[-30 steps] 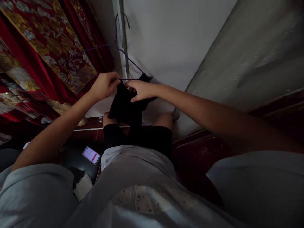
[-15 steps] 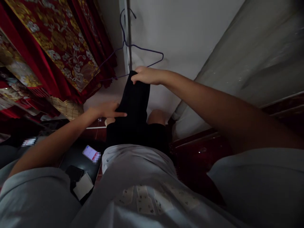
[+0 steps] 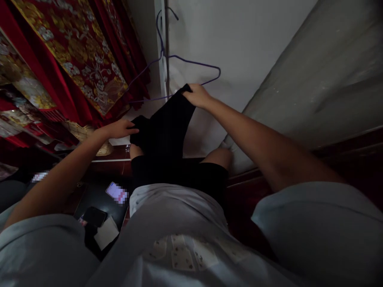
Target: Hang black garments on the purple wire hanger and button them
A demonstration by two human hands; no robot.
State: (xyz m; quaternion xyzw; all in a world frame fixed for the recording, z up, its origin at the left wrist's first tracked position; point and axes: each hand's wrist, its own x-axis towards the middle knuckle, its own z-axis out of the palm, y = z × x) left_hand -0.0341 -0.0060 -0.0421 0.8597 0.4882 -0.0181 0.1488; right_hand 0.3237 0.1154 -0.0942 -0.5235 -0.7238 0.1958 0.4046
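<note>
A black cloth garment (image 3: 170,119) is spread between my two hands above my lap, its exact kind not clear in the dim light. My right hand (image 3: 196,95) pinches its upper right corner, with the thumb on the near side. At the garment's left edge, my left hand (image 3: 124,129) grips a bunched part, its fingers partly hidden by the cloth. Behind the garment hangs a purple wire hanger (image 3: 194,61), its lower bar partly covered by the cloth and my right hand.
Red and gold embroidered cloths (image 3: 86,52) hang at the left. A translucent grey sheet (image 3: 299,91) covers the right side. A black stool (image 3: 89,195) at lower left bears a lit phone (image 3: 115,191), a dark phone (image 3: 95,216) and a white card-like item (image 3: 106,233).
My left hand has moved left and taken hold of the garment's edge. My right hand has shifted right, and the cloth has widened out between them.
</note>
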